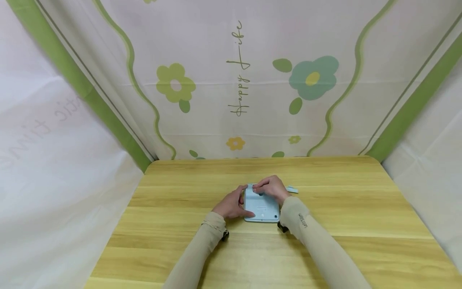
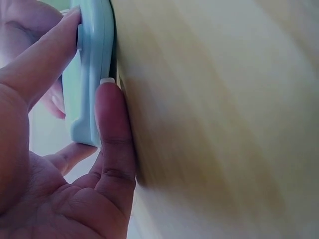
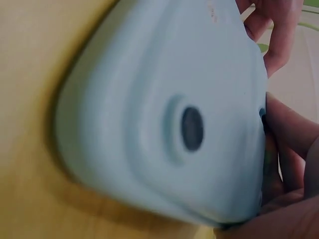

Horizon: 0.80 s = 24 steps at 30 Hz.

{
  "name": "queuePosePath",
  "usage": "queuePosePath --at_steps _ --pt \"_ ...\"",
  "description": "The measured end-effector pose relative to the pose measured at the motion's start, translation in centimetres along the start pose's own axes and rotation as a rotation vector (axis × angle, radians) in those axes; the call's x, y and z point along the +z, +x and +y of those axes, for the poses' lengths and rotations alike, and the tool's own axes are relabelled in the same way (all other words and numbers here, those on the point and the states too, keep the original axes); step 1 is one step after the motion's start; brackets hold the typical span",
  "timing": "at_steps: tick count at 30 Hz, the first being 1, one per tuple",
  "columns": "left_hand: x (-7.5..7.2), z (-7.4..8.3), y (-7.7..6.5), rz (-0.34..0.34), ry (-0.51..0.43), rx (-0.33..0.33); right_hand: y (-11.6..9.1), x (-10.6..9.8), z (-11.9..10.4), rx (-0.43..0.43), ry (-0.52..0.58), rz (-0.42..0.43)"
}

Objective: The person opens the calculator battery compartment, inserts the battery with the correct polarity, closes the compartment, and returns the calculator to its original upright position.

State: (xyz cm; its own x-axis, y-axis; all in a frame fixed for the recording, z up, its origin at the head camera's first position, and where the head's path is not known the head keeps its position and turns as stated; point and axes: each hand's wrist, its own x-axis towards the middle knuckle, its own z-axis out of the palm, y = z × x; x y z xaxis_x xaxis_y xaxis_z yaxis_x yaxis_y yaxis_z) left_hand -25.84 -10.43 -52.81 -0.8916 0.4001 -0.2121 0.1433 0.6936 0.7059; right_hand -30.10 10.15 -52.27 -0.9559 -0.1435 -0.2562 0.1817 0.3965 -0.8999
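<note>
A pale blue flat device [image 1: 260,206] with rounded corners lies on the table, its back with faint print and a round dark foot [image 3: 192,128] facing up. My left hand [image 1: 232,204] grips it by the left side; in the left wrist view the thumb lies over the upper face and a finger [image 2: 113,109] sits at the lower edge by the table. Over the far end of the back is my right hand [image 1: 272,188], its fingers bent down beside a dark opening. A small dark, greenish object [image 3: 269,162] shows between right thumb and fingers, mostly hidden.
To the right of the right hand lies a small pale blue cover [image 1: 292,189]. The wooden table [image 1: 173,241] ends at the back against a flower-printed curtain [image 1: 216,48], with white cloth [image 1: 54,180] hanging along the sides.
</note>
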Motion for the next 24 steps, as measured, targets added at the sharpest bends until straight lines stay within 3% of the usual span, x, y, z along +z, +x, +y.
queuePosePath --at_steps 11,24 --pt "-0.11 0.05 -0.20 0.000 0.007 -0.018 -0.28 -0.52 0.32 -0.046 -0.083 -0.049" --pt "-0.01 0.16 -0.22 0.009 0.000 -0.016 -0.58 -0.28 0.22 -0.040 -0.052 -0.020"
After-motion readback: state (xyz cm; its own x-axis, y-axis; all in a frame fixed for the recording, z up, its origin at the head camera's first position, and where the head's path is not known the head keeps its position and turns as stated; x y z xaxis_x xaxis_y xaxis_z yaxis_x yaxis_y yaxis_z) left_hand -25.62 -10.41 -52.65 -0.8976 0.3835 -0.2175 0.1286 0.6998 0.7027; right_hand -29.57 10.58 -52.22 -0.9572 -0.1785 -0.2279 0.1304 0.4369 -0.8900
